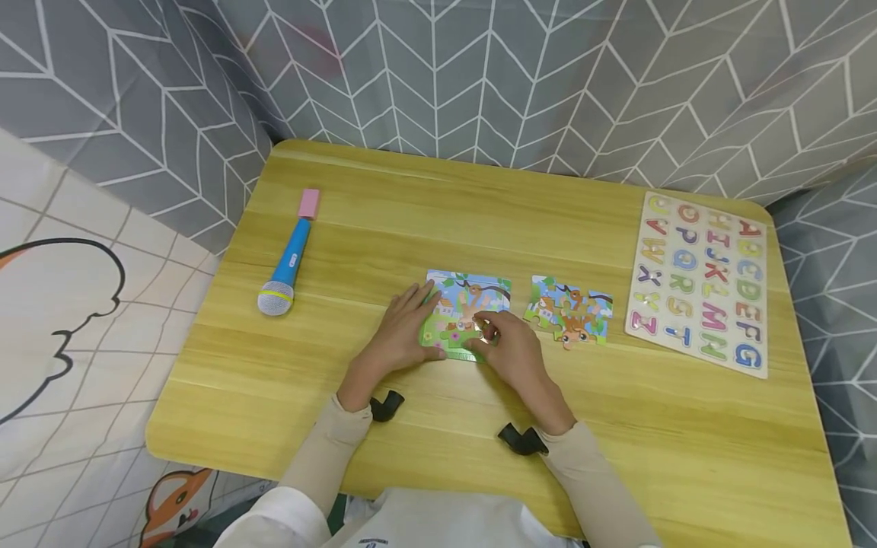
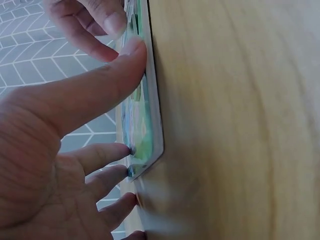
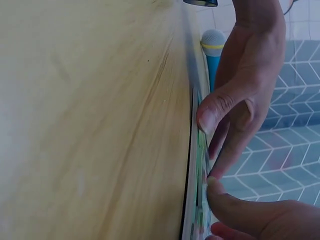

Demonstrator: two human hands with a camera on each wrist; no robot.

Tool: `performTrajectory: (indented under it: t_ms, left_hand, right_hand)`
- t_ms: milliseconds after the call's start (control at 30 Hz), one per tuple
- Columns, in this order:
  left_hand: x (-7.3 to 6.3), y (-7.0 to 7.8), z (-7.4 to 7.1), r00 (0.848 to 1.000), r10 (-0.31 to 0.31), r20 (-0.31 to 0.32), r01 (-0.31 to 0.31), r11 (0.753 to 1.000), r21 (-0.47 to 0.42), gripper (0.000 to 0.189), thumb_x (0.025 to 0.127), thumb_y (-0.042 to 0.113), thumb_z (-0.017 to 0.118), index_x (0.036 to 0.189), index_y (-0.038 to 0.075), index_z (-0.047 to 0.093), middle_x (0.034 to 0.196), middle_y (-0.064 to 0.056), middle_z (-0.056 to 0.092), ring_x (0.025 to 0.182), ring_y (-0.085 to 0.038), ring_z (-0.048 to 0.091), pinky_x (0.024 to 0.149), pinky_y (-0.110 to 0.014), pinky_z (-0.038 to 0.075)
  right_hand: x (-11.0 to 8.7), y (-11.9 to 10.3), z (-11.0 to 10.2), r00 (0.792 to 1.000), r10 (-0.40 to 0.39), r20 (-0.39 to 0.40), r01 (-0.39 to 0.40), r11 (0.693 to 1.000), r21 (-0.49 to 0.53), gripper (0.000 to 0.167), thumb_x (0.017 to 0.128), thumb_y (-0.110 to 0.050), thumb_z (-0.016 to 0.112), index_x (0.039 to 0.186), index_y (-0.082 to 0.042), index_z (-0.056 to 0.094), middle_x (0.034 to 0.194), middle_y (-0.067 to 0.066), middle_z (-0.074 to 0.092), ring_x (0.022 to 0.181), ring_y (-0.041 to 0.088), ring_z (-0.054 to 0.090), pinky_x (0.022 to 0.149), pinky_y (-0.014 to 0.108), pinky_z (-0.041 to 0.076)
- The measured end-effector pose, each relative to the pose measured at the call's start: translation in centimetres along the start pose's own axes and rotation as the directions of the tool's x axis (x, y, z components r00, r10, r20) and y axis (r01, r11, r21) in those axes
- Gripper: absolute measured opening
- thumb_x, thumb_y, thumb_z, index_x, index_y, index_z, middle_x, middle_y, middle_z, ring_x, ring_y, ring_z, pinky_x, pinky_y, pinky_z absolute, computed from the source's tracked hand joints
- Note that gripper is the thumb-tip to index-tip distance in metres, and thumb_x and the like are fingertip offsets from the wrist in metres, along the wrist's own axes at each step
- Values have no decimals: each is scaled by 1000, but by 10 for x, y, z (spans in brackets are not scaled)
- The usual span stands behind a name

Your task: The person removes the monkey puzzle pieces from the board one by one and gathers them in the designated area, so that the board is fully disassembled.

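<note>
A jigsaw puzzle board with a bird, a branch and a small house lies flat on the table. My left hand rests along its left side, fingers extended and thumb on the near edge; the left wrist view shows that thumb touching the board. Low on the board is a green puzzle piece with a pink flower. My right hand bends over the board's right part, thumb and index finger pinching at this piece's right end. The right fingers partly hide the grip. Joined puzzle pieces lie right of the board.
A wooden alphabet board lies at the right of the table. On the left are a blue toy microphone and a pink block. Grey patterned curtains hang behind the far edge.
</note>
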State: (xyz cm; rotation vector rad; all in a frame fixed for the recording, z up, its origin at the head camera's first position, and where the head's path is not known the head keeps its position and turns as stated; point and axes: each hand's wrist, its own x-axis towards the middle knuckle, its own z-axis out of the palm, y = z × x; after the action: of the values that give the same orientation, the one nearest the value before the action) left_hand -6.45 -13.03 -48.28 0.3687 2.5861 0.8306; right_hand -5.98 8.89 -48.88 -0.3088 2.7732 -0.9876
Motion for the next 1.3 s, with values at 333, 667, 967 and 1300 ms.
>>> performTrajectory:
  t_ms: [333, 667, 967, 1300]
  left_hand:
    - [0, -4, 4, 1000, 8, -24, -8, 1000, 11, 107, 78, 39, 86, 160, 10, 24, 172, -8, 9, 159, -35, 5, 129, -59, 4]
    - [-1, -5, 4, 1000, 10, -21, -9, 1000, 15, 107, 78, 39, 86, 161, 11, 23, 172, -7, 8, 159, -35, 4, 129, -59, 5]
    - [-1, -3, 5, 1000, 13, -21, -12, 1000, 17, 107, 78, 40, 85, 160, 11, 23, 172, -8, 10, 159, -35, 5, 129, -58, 5]
    - [0, -2, 4, 1000, -9, -26, 10, 1000, 10, 107, 78, 39, 85, 160, 12, 23, 171, -7, 10, 159, -34, 5, 129, -57, 4]
  right_hand:
    - [4, -13, 3, 998, 25, 49, -23, 999, -35, 47, 75, -25, 89, 116, -8, 72, 98, 6, 56, 76, 17, 49, 60, 24, 39]
    - [2, -15, 5, 999, -9, 30, 10, 1000, -21, 40, 77, -19, 88, 109, -11, 67, 98, 5, 64, 89, 21, 59, 70, 31, 50]
    - [-9, -10, 9, 1000, 21, -16, -19, 996, 87, 30, 81, -14, 84, 108, -12, 69, 92, 5, 67, 84, 20, 60, 73, 32, 49]
    - [-21, 5, 8, 987, -2, -160, 47, 960, 277, 13, 91, -13, 74, 104, -9, 73, 90, 7, 72, 81, 18, 67, 65, 20, 54]
